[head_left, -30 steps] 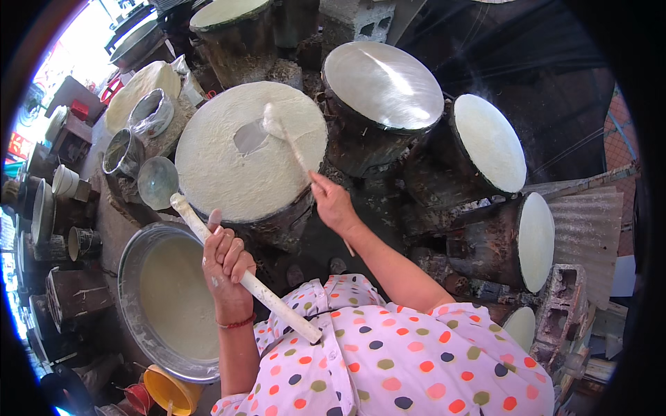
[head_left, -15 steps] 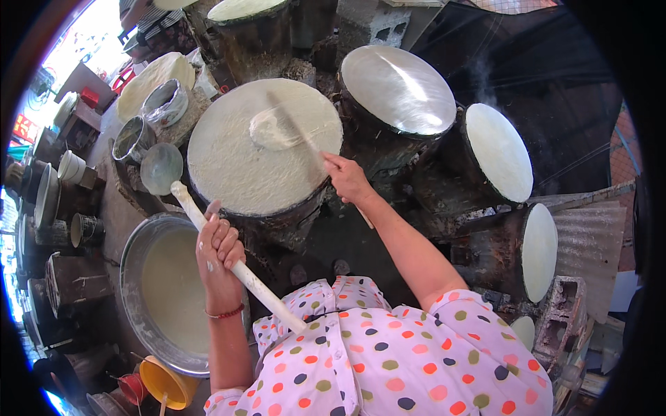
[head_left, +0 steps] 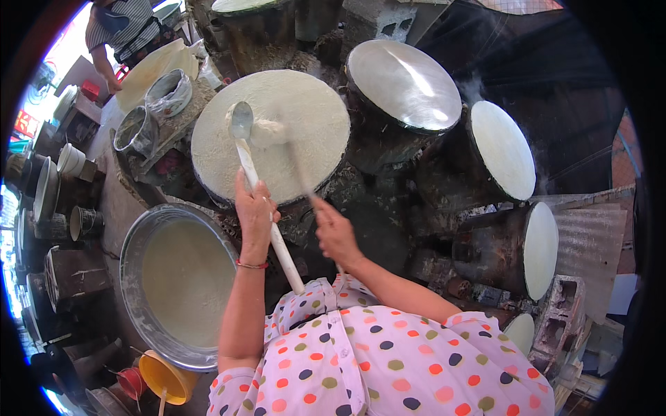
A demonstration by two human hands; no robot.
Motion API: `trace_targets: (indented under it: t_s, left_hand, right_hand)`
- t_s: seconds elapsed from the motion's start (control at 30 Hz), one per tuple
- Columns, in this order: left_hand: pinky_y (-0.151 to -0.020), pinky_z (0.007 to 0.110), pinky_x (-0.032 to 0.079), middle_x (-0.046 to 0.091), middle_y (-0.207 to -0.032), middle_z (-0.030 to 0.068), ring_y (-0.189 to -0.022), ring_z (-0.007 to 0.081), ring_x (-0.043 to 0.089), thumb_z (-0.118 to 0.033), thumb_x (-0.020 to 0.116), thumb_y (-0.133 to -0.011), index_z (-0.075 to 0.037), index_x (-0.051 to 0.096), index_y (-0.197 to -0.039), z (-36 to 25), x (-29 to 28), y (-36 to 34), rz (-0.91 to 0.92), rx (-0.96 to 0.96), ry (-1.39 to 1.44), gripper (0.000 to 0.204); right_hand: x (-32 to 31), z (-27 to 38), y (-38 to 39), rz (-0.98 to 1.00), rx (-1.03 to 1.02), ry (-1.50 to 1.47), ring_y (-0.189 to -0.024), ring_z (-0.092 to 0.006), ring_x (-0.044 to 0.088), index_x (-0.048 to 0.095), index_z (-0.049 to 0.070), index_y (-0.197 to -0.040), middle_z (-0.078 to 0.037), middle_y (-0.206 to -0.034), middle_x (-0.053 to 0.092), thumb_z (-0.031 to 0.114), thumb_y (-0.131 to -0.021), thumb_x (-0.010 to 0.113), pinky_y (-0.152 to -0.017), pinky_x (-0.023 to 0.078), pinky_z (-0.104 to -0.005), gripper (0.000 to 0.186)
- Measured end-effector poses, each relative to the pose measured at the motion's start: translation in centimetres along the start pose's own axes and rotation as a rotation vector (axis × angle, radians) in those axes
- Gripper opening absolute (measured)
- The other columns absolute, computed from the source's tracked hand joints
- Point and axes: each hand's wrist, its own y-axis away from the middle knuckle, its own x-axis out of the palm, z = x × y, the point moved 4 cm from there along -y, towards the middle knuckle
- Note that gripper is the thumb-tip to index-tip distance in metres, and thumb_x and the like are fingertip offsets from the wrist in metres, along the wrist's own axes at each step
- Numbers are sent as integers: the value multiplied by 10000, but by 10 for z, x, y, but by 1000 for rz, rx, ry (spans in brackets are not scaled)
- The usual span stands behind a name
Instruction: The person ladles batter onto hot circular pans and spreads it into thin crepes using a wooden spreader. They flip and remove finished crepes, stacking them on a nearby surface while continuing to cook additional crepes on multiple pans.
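My left hand [head_left: 255, 216] grips a long white handle [head_left: 284, 256] of a metal ladle [head_left: 241, 120], whose bowl is over a big round cooking top [head_left: 208, 152] spread with pale, rough-surfaced batter. My right hand [head_left: 335, 234] is closed round a thin stick [head_left: 302, 173]; its far part is motion-blurred above a pale lump of batter [head_left: 270, 133] near the top's middle. A large metal basin [head_left: 187, 277] of cream-coloured liquid stands left of my left forearm.
Several drums [head_left: 506, 246] with round lids or pale tops stand to the right and behind, some steaming. A co-worker [head_left: 121, 28] reaches to pale sheets [head_left: 149, 66] upper left. Pots [head_left: 133, 132], buckets [head_left: 168, 378] and concrete blocks [head_left: 555, 319] crowd the sides.
My left hand has swung the ladle forward and right over the batter top. My right hand has lowered, moving the stick. The bare patch is covered. A co-worker has appeared upper left.
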Motion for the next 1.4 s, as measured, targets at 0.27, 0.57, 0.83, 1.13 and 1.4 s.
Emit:
trace_targets:
  t_s: [0.27, 0.57, 0.83, 1.13, 1.4]
  left_hand:
    - [-360, 205, 402, 336, -612, -7, -451, 68, 364, -159, 412, -1008, -39, 371, -835, -56, -5, 25, 390, -376, 1452, 214]
    - [-375, 230, 379, 345, -611, -5, -455, 84, 341, -210, 388, -1024, -71, 377, -798, -58, 26, 39, 637, -584, 1435, 266]
    - [-362, 230, 352, 338, -732, 26, -500, 81, 352, -155, 353, -1026, -63, 320, -826, -46, 63, 43, 799, -700, 1241, 222]
    - [-378, 226, 370, 330, -771, 34, -540, 96, 390, -157, 342, -1014, -67, 299, -869, -38, 139, 95, 971, -922, 1065, 176]
    - [-420, 245, 407, 369, -719, 27, -534, 101, 405, -164, 365, -1013, -42, 363, -862, -10, 188, 118, 954, -1109, 1130, 195]
  right_hand:
    - [23, 64, -10, -43, -501, 113, -577, -24, 380, 553, 55, -1302, 96, -714, 483, 151, -949, 553, -506, 356, -188, 366]
    - [38, 24, 31, 334, -254, 363, -870, -254, 627, 589, 94, -1242, -127, -1002, 645, 216, -906, 566, -766, 509, -328, 359]
    - [14, -8, 69, 205, -357, 502, -910, -318, 654, 594, 180, -1245, -124, -1056, 672, 248, -827, 600, -816, 522, -392, 423]
    - [-107, -43, 135, -796, -164, 238, -822, -330, 656, 603, 92, -1139, -153, -874, 668, 264, -915, 563, -710, 506, -406, 286]
    - [-207, -90, 200, -1240, -84, 89, -617, -105, 512, 595, 79, -1179, -29, -704, 558, 233, -969, 502, -586, 449, -290, 277]
